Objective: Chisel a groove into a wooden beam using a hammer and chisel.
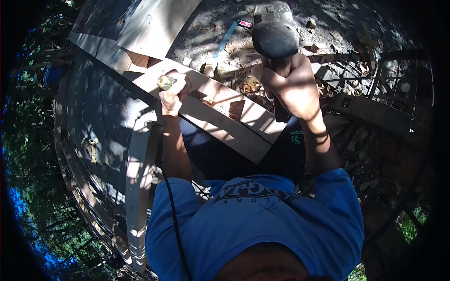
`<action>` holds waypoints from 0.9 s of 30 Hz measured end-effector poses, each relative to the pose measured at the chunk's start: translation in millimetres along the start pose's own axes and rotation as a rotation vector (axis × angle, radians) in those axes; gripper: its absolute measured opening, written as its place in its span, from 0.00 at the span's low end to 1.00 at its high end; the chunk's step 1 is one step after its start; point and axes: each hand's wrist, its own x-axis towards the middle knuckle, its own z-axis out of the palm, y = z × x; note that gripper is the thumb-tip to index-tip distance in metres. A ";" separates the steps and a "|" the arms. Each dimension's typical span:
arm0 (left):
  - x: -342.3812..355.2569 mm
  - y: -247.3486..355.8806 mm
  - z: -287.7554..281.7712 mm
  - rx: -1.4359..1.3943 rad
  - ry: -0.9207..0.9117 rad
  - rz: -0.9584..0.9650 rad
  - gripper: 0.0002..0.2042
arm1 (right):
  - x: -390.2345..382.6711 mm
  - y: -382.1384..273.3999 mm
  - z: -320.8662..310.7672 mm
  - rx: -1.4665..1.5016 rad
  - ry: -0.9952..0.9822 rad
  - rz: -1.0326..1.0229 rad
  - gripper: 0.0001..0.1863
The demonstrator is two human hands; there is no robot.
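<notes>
My right hand grips the handle of a large dark mallet, whose head is raised above the work. In my left hand is a chisel with a pale translucent handle, its blade set against a light wooden plank. The plank lies slanted across my lap and a curved workpiece. A notch is cut into the plank's face, between the two hands.
A curved wooden frame piece runs down on the left. Flat boards lie at the top left. A blue-handled tool and wood chips lie on the dirt ground. Metal wire framework stands at right.
</notes>
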 end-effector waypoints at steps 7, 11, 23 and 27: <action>36.6 -30.9 35.2 0.882 -0.054 -0.430 0.14 | -29.8 46.9 -8.7 -0.026 0.052 0.096 0.09; 38.9 -32.3 29.7 0.871 -0.025 -0.425 0.12 | -36.8 55.4 -22.8 0.036 0.094 0.159 0.09; 31.2 -33.1 10.1 0.934 -0.068 -0.273 0.05 | 22.1 65.6 42.5 -0.531 -0.115 -0.118 0.11; 20.0 -24.3 4.9 0.885 0.019 -0.228 0.09 | 29.1 95.2 24.8 -0.465 -0.070 -0.087 0.13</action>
